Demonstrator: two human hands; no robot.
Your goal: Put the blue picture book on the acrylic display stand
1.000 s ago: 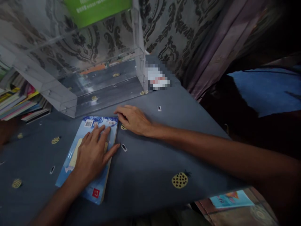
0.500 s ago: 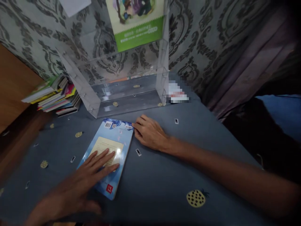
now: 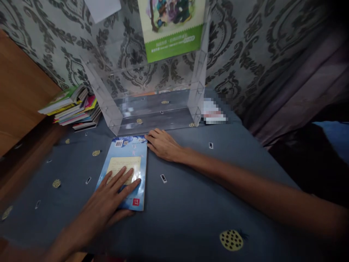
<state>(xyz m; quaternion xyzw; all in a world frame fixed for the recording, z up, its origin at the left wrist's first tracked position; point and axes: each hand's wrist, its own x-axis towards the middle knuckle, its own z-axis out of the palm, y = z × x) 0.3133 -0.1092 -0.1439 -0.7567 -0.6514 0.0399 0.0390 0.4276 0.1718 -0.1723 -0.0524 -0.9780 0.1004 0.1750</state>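
— Down on the blue-grey cloth [image 3: 177,214] with the pineapple print, what have we got?

— From the head camera, 1 blue paperback [image 3: 125,170] lying flat, cover up, its top edge pointing at the clear acrylic case [image 3: 152,109] just beyond it. 2 hands on the job.

— Left hand first?

— The left hand [image 3: 114,196] lies palm down on the near half of the book, fingers spread wide, tips on the pale panel of the cover (the thumb reaches out toward the little red mark at the near right corner). Nothing pinched, just flat pressure.

— And the right?

— The right hand [image 3: 163,145] comes in from the right with the forearm stretched across the cloth. It sits flat at the book's far right corner, fingers loosely together and slightly curled, tips touching the book's edge. I cannot tell whether it grips the corner or only rests against it.

— Anything around them?

— A stack of books [image 3: 73,109] to the left of the case, beside a wooden panel [image 3: 19,98]. A green-banded picture book [image 3: 173,29] stands up inside the case, patterned wallpaper [image 3: 245,47] behind.
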